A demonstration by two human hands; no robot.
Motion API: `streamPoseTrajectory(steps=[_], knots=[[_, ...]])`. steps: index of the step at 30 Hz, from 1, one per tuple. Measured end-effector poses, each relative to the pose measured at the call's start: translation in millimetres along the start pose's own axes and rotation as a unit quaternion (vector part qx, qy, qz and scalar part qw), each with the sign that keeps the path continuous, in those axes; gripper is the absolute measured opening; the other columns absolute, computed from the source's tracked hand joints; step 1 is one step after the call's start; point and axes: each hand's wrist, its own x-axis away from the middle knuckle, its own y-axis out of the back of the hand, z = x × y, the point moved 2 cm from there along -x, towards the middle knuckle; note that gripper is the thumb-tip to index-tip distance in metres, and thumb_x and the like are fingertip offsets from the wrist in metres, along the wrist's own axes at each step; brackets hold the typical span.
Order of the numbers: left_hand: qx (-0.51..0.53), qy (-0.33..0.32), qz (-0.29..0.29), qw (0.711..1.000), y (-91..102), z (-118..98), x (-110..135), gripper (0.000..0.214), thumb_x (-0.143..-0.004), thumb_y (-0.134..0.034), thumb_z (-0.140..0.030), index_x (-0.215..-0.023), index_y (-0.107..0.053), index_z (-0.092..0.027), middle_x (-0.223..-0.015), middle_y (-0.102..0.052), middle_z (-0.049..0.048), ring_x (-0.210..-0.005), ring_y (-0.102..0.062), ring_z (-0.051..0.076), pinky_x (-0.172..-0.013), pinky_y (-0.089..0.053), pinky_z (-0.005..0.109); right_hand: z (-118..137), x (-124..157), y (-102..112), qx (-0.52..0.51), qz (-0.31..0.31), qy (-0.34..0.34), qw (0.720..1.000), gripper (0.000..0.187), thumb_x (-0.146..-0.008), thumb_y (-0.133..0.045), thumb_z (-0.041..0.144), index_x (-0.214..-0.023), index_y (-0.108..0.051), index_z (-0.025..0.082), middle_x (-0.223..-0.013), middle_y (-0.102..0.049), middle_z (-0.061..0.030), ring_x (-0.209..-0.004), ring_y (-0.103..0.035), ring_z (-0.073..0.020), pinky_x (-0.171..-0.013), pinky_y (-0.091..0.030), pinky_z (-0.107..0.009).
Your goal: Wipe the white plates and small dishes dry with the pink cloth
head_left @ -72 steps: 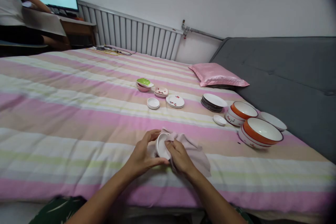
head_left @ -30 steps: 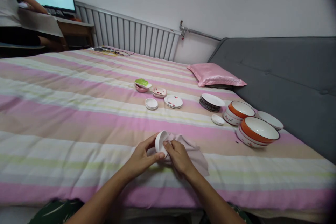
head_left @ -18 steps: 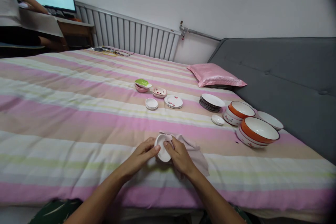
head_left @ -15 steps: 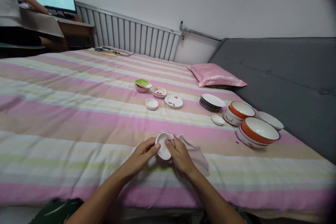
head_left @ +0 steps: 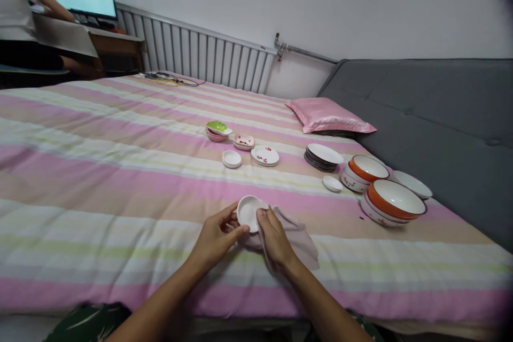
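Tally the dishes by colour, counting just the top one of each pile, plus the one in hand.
Green: 1, green dish
Pink: 1, patterned dish
Orange-sided: 2, near bowl, rear bowl
White: 6, held dish, small bowl, floral plate, plain plate, small dish, far-right dish
Total: 10

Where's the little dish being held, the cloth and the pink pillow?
Held dish (head_left: 247,214), head view: middle of its inside.
Cloth (head_left: 298,239), head view: its loose part.
Pink pillow (head_left: 331,114), head view: its top.

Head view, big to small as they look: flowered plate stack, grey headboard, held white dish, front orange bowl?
1. grey headboard
2. front orange bowl
Unranked: held white dish, flowered plate stack; dish looks larger but sits nearer the camera.
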Motion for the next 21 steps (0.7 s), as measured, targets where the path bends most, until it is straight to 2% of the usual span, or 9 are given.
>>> streamPoseTrajectory(steps=[4, 7, 10, 16, 21], knots=[[0.062, 0.005, -0.026, 0.998, 5.4, -2, -3, 0.056, -0.071, -0.064, -0.033, -0.122, -0.052, -0.012, -0.088, -0.066, 0.0059, -0.075, -0.058, 0.016, -0.066, -0.047, 0.028, 10, -1, 4, 0.015, -0.017, 0.005, 1.0, 0.028, -0.086, -0.041, 0.039, -0.082, -0.061, 0.02, -0.087, -0.062, -0.0026, -0.086, -0.054, -0.0177, -0.081, -0.038, -0.029], [0.086, 0.007, -0.049, 0.995, 8.2, -3, -3, 0.054, -0.072, -0.064, -0.035, -0.121, -0.053, -0.013, -0.09, -0.067, 0.0063, -0.078, -0.06, 0.017, -0.07, -0.048, 0.031, 15, -2, 4, 0.033, 0.0, 0.014, 0.999, 0.027, -0.086, -0.041, 0.036, -0.075, -0.059, 0.019, -0.079, -0.061, -0.0017, -0.079, -0.053, -0.0169, -0.076, -0.04, -0.027], [0.1, 0.009, -0.057, 0.993, 8.9, -3, -3, 0.054, -0.072, -0.064, -0.035, -0.12, -0.053, -0.013, -0.092, -0.067, 0.0069, -0.082, -0.061, 0.019, -0.074, -0.049, 0.033, 18, -2, 2, 0.049, 0.031, 0.033, 0.998, 0.023, -0.086, -0.042, 0.033, -0.083, -0.059, 0.018, -0.082, -0.061, -0.0022, -0.079, -0.053, -0.0168, -0.073, -0.04, -0.026], [0.128, 0.014, -0.05, 0.99, 8.9, 0, -3, 0.055, -0.07, -0.066, -0.034, -0.12, -0.053, -0.014, -0.089, -0.067, 0.0051, -0.082, -0.061, 0.018, -0.074, -0.049, 0.03, 20, -2, -1, 0.046, 0.051, 0.059, 0.996, 0.026, -0.085, -0.044, 0.031, -0.105, -0.055, 0.017, -0.099, -0.062, -0.0041, -0.092, -0.054, -0.0181, -0.082, -0.04, -0.028], [0.125, 0.001, -0.022, 0.992, 7.4, -2, -2, 0.051, -0.072, -0.065, -0.029, -0.12, -0.053, -0.015, -0.086, -0.065, 0.0043, -0.076, -0.059, 0.015, -0.072, -0.048, 0.028, 14, -3, 2, 0.101, 0.041, 0.056, 0.992, 0.019, -0.082, -0.046, 0.024, -0.099, -0.052, 0.018, -0.091, -0.062, -0.0023, -0.08, -0.056, -0.0155, -0.071, -0.041, -0.025]])
